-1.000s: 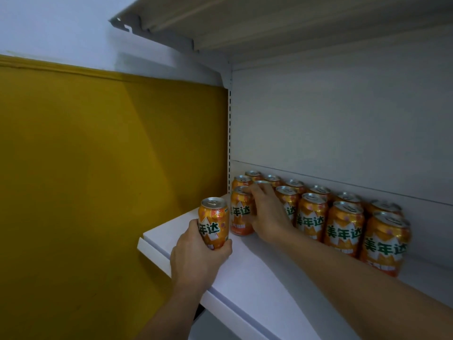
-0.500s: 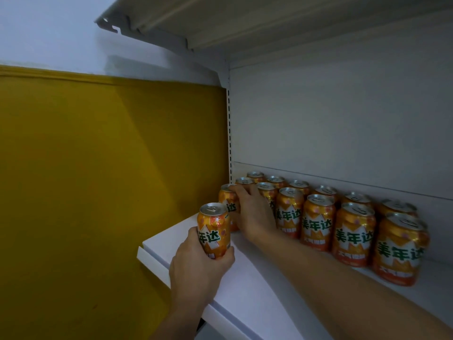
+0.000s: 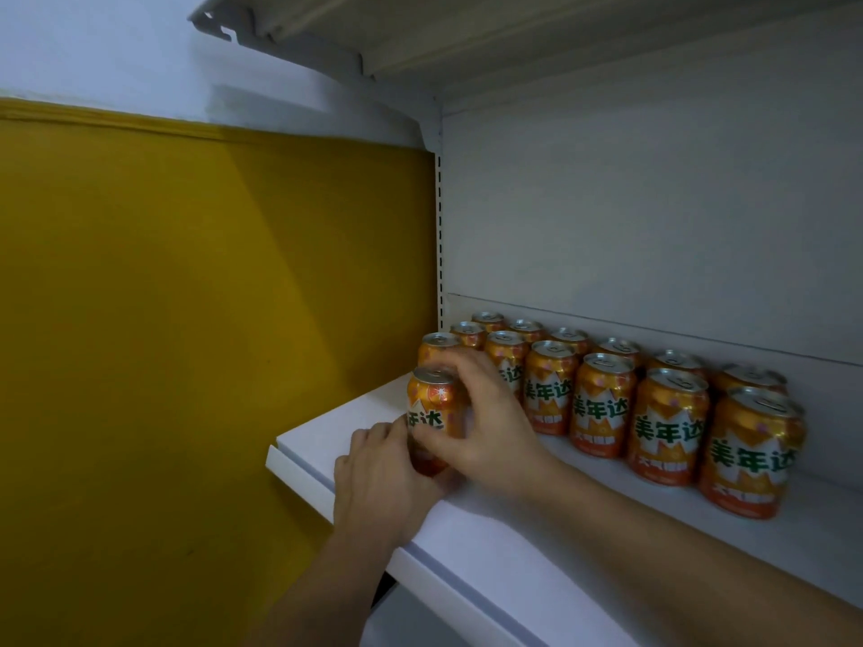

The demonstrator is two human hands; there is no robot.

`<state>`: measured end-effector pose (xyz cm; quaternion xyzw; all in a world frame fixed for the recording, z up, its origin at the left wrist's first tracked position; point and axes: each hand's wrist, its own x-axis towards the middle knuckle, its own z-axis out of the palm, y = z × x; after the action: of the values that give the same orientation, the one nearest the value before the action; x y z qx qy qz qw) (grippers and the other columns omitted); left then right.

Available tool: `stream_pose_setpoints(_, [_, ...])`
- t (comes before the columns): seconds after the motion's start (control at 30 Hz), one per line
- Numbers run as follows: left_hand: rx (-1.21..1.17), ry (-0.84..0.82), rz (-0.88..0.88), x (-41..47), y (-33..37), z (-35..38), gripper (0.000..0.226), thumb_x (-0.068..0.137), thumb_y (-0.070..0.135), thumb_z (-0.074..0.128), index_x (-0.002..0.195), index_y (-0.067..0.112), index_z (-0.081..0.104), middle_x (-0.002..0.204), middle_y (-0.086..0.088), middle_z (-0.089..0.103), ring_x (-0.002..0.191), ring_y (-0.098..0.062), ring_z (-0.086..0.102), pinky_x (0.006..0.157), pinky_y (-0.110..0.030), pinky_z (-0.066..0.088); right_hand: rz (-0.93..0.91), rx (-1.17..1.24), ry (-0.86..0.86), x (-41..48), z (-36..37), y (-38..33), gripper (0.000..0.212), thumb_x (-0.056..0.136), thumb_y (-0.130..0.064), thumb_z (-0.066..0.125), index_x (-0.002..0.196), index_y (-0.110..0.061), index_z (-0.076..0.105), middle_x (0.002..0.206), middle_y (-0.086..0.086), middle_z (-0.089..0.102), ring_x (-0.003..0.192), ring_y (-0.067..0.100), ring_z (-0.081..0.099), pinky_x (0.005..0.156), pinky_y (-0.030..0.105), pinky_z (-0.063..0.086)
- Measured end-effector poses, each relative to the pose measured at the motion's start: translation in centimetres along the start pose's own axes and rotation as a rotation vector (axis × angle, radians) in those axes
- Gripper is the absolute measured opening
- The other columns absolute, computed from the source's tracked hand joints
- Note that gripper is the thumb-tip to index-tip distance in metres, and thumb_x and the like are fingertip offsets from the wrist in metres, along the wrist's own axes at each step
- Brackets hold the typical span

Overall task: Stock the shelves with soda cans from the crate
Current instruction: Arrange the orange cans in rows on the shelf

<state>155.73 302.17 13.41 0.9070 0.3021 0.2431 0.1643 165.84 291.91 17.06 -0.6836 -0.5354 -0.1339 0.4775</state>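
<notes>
1 head-worn wide-angle view, close above the white shelf (image 3: 322,434), facing forward-left toward the yellow wall (image 3: 187,319).

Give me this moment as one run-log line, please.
step: place orange soda can | left hand: grips can base | right hand: grips can side | where: shelf front-left, beside stocked cans

A matte mustard-yellow wall panel (image 3: 187,319) fills the left — topped by a narrow yellow moulding strip (image 3: 116,121) under pale painted wall (image 3: 93,39).

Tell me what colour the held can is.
The can is orange with green lettering, silver top; head view.
</notes>
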Motion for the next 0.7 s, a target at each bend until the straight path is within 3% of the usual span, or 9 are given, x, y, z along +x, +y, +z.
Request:
stream_pose_setpoints(0.1, [0.122, -0.105, 0.039, 0.1, 0.1, -0.1, 0.081, 0.067, 0.092, 0.041, 0.129, 0.041, 0.045, 0.132, 0.009, 0.051, 0.125, -0.019, 0.041, 0.095, -0.042, 0.035, -0.062, -0.219, 0.022, -0.4, -0.8, 0.1, 0.055, 0.074, -0.027, 0.081, 0.125, -0.025, 0.060, 0.130, -0.008, 0.055, 0.121, 0.008, 0.045, 0.104, 0.026, 0.039])
stream_pose_setpoints(0.23, [0.229, -0.146, 0.016, 0.2, 0.1, 0.1, 0.103, 0.069, 0.096, 0.032, 0.149, 0.032, 0.035, 0.151, 0.004, 0.039, 0.139, -0.020, 0.031, 0.107, -0.046, 0.029, 0.022, -0.432, -0.026, -0.2, -2.7, 0.6, 0.060, 0.082, -0.029, 0.077, 0.137, -0.028, 0.053, 0.140, -0.009, 0.051, 0.133, 0.013, 0.036, 0.111, 0.034, 0.035])
stream_pose_setpoints(0.43, [0.265, -0.186, 0.003, 0.3, 0.3, -0.3, 0.098, 0.074, 0.092, 0.034, 0.148, 0.029, 0.039, 0.156, 0.003, 0.034, 0.143, -0.021, 0.028, 0.112, -0.048, 0.027, 0.141, -0.607, -0.135, 1.2, -4.6, 0.9, 0.063, 0.089, -0.036, 0.070, 0.145, -0.027, 0.043, 0.149, -0.005, 0.042, 0.141, 0.015, 0.025, 0.113, 0.034, 0.030])
stream_pose_setpoints(0.7, [0.260, -0.179, 0.001, 0.3, 0.3, -0.3, 0.097, 0.074, 0.091, 0.035, 0.149, 0.029, 0.039, 0.157, 0.003, 0.034, 0.144, -0.021, 0.028, 0.114, -0.048, 0.027, 0.169, -0.654, -0.136, 2.0, -3.6, 1.6, 0.069, 0.088, -0.042, 0.070, 0.147, -0.027, 0.038, 0.147, 0.001, 0.044, 0.141, 0.018, 0.028, 0.108, 0.037, 0.040])
